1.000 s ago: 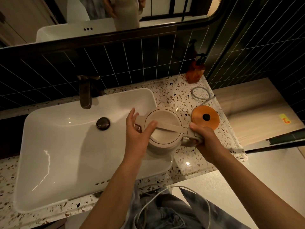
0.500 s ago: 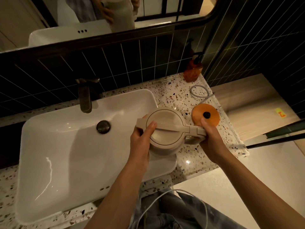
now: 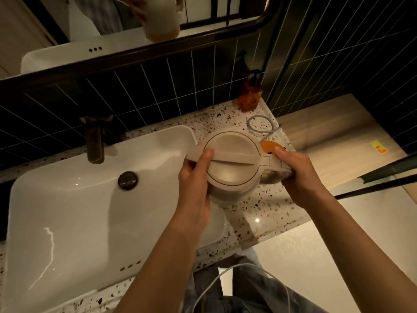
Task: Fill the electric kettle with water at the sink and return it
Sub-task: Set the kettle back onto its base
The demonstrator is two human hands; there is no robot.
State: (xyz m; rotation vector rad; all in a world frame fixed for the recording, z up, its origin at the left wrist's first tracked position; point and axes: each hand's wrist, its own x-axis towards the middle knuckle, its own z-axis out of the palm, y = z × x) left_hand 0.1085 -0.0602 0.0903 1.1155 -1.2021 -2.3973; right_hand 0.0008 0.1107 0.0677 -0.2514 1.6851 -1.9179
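As both hands lift, kettle [image 3: 232, 163] now covers most of orange base [image 3: 268, 147].

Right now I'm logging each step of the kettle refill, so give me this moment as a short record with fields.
kettle: beige electric kettle, lid closed, held above the terrazzo counter
left hand: on the spout side, thumb on the lid
right hand: gripping the handle
kettle base: orange base, mostly hidden behind the kettle
sink: white basin, faucet showing no water
soap bottle: amber dispenser at the wall
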